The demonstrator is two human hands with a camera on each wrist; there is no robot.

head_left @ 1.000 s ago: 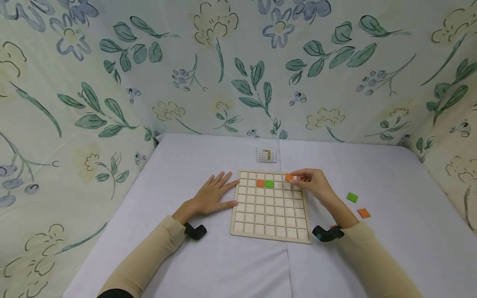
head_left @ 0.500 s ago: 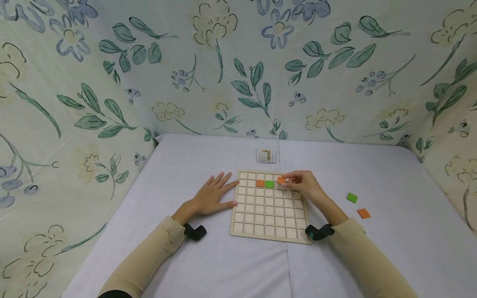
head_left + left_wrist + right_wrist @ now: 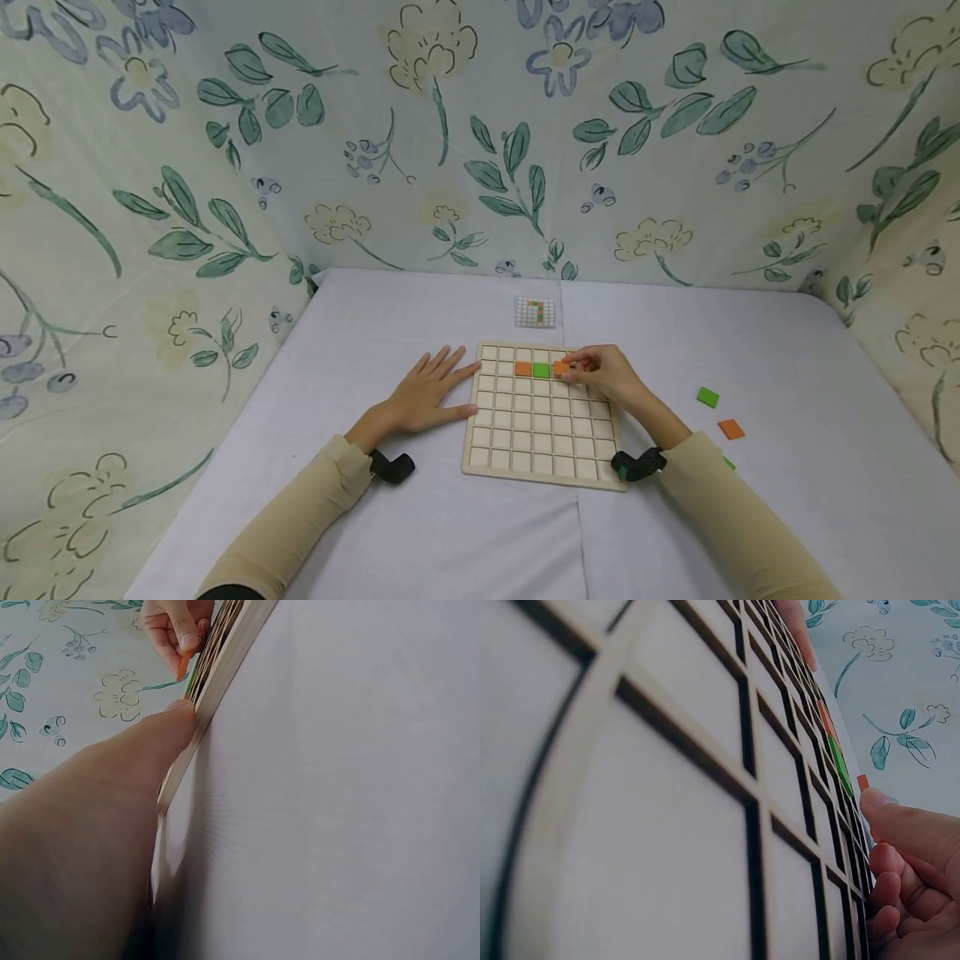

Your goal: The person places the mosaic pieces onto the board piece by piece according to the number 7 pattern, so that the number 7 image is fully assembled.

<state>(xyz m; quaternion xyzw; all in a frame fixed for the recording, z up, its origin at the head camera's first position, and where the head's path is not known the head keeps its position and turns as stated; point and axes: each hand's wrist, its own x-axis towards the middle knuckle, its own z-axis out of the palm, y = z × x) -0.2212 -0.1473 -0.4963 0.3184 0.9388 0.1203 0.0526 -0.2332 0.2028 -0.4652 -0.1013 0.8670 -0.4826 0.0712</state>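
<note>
A square wooden grid board (image 3: 543,425) lies on the table. In its second row from the back sit an orange tile (image 3: 523,369) and, right beside it, a green tile (image 3: 542,370). My right hand (image 3: 606,371) pinches another orange tile (image 3: 560,367) between thumb and fingers, just right of the green one. In the right wrist view that pinched tile (image 3: 863,782) shows tilted at the thumb tip. My left hand (image 3: 422,398) lies flat with fingers spread, its thumb and a fingertip touching the board's left edge.
Behind the board lies a small card (image 3: 535,312) with a printed coloured grid pattern. To the right are a loose green tile (image 3: 708,397) and a loose orange tile (image 3: 731,429); a further green tile (image 3: 729,462) is mostly hidden by the right sleeve. Floral cloth surrounds the table.
My right hand has moved left along the board, bringing the pinched orange tile from near the back right corner to beside the green tile. The left hand stays in place.
</note>
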